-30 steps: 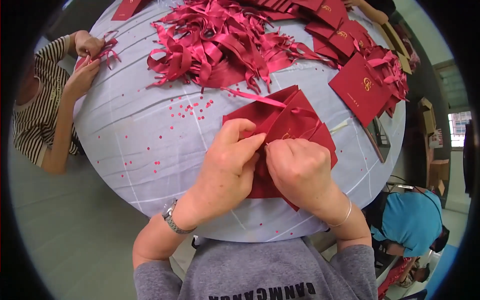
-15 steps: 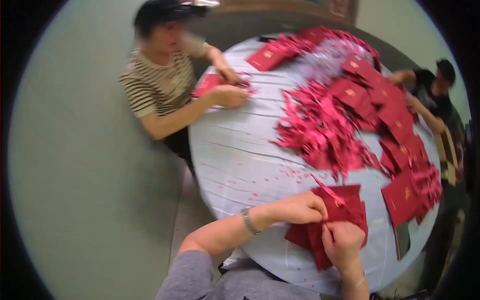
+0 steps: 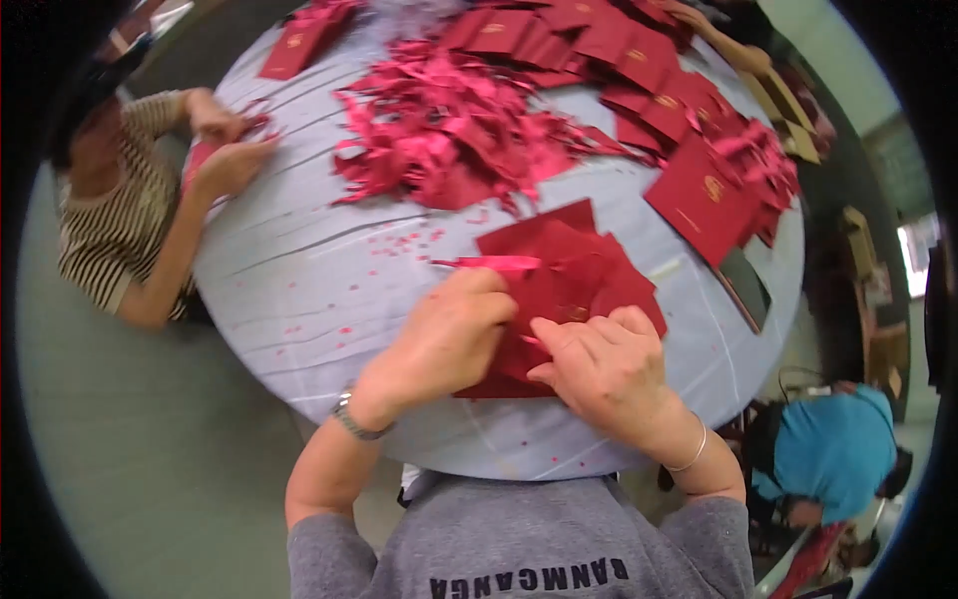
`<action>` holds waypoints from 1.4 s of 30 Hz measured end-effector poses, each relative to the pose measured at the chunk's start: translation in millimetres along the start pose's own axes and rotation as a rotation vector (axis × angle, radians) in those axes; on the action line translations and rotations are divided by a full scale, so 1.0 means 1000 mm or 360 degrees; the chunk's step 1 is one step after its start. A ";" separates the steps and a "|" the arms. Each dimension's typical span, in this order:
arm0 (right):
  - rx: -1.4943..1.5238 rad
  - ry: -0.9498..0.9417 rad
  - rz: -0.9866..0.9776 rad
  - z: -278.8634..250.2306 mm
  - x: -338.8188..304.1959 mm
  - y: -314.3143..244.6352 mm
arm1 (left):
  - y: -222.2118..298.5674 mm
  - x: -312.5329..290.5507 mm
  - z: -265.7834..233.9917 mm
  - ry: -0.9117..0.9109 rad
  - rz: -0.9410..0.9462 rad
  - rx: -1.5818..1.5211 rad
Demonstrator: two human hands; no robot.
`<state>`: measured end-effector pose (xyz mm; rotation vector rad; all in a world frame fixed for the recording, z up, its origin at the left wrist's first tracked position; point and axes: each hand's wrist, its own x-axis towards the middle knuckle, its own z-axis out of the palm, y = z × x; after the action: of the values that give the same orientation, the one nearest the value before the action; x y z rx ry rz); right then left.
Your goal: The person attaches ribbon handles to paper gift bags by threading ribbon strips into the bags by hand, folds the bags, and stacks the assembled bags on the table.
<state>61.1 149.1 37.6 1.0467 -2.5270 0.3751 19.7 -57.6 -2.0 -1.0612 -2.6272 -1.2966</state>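
Flat red paper bags (image 3: 554, 245) with a gold emblem lie in a loose stack before me near the table's front edge. My left hand (image 3: 454, 329) is closed at the left of the stack, with a pink ribbon (image 3: 504, 264) sticking out above its knuckles. Over the front of the stack, my right hand (image 3: 607, 371) is closed too, its thumb and fingers pinched together. A short bit of pink shows at the right thumb tip, between the two hands. The ribbon's course under the fingers is hidden.
A heap of pink ribbons (image 3: 429, 130) lies on the white-covered round table (image 3: 269, 329). More red bags (image 3: 704, 195) line the right side, beside a dark flat object (image 3: 746, 290). One person (image 3: 130, 220) works at the left; another in blue (image 3: 833, 449) is behind right.
My view has swung right, so the table and the person at the left sit farther left. My hands have drawn apart slightly over the red bags.
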 end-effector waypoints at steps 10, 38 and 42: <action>-0.0121 0.0192 -0.0050 -0.034 -0.062 0.002 | 0.005 -0.002 0.007 -0.0155 -0.0187 0.0087; 0.0096 -0.0463 0.0618 0.017 -0.089 0.015 | -0.022 0.016 -0.005 0.0233 -0.0029 0.0720; 0.0115 -0.0432 0.0613 0.019 -0.090 0.015 | -0.036 0.017 0.001 0.0325 -0.0012 0.0964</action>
<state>103.6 207.7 -20.5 0.6649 -2.9855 0.4572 -14.2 -62.6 -21.9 -0.7687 -2.5882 -0.4988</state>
